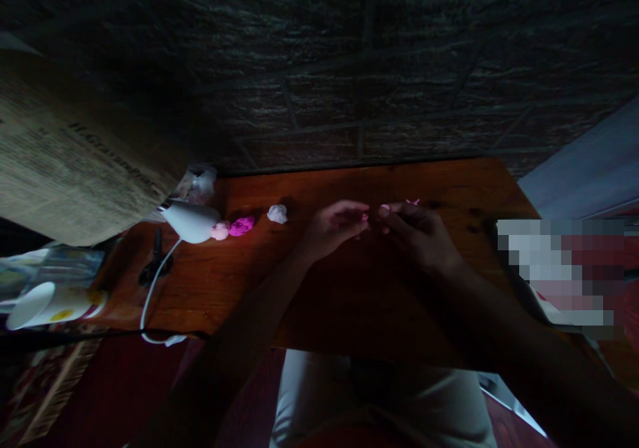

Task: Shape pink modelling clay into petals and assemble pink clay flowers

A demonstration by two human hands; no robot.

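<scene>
My left hand [335, 227] hovers over the middle of the wooden table, thumb and fingers curled together around a small pink piece [365, 217] that looks like modelling clay. Just to its right, my right hand [419, 231] is closed in a pinch. A pale pink bit [384, 207] shows at its fingertips, too small and dark to make out fully. Behind the right hand a thin pink shape [413, 202] peeks out, partly hidden. Left of my hands lie a whitish crumpled lump [277, 214], a magenta lump [242, 226] and a light pink lump [220, 229].
A white cone-shaped device [192, 222] with a white cable [146, 308] lies at the left of the table [239, 288], near black scissors [156, 261]. A paper cup [54, 305] lies on its side. A printed paper bag [74, 148] stands far left; a brick-patterned wall [324, 68] bounds the back.
</scene>
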